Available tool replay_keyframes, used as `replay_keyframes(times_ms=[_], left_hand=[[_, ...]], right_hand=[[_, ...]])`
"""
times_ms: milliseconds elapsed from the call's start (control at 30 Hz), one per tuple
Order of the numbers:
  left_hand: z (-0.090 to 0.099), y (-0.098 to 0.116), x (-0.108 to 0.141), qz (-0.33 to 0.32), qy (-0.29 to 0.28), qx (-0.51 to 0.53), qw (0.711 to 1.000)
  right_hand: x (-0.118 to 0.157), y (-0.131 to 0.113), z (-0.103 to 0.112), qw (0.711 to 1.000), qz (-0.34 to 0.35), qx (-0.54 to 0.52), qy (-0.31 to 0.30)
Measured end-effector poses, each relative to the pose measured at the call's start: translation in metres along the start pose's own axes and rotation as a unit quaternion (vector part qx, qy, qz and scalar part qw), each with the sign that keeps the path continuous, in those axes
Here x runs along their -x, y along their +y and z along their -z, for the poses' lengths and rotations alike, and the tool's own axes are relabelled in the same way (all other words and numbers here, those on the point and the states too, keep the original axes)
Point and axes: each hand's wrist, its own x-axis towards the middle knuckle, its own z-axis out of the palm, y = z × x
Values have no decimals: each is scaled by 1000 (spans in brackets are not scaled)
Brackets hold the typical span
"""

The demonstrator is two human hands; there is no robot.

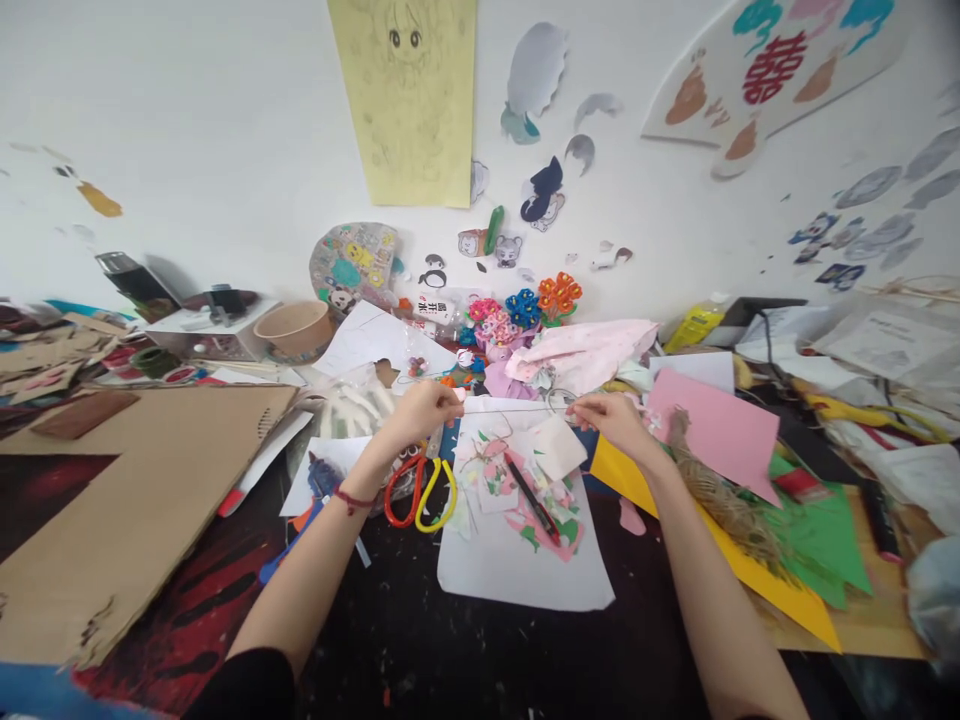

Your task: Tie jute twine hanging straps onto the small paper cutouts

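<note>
My left hand and my right hand are raised above the far part of the table. Each pinches one end of a thin string, which is drawn nearly straight between them. Beneath lies a white sheet of paper with pink and green paper scraps on it. A dark pen with a red end rests across the scraps, near a small white square. Scissors with red and yellow handles lie left of the sheet, close to my left forearm.
Cut cardboard covers the left side. On the right are pink paper, yellow paper, green paper and a bundle of twine. Craft flowers, pink cloth and a round bowl stand toward the wall.
</note>
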Motion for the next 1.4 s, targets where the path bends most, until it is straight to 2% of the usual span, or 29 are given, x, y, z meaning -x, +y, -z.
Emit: replay_keyframes(times_ms=[200,367,567,767,967,1067,1167,1267,1333,1400], left_hand=[[-13,-24,-40,59,-72,-57,994],[-18,-43,-55,73,-105,-75,989],[-15,-52,-62,84,-94,-113,985],[-13,-54,-64,90,-85,-132,984],[-6,-46,-57,88,-49,-142,985],[2,-33,-40,80,-20,-142,986],[11,-17,-8,48,-7,-133,990],[13,10,41,21,15,-158,987],[9,39,83,11,72,-191,979],[3,76,132,-44,128,-203,970]], right_hand=[[-9,23,-7,996,-54,69,-5],[-5,35,-11,993,-70,89,-19],[-2,34,-11,995,-47,82,-10],[1,24,-14,997,-25,69,32],[1,24,-14,997,-24,40,59],[6,13,-8,992,-15,-8,124],[21,-11,1,979,1,-82,189],[47,-45,8,970,16,-149,193],[66,-70,11,969,25,-175,174],[84,-94,11,970,34,-187,154]])
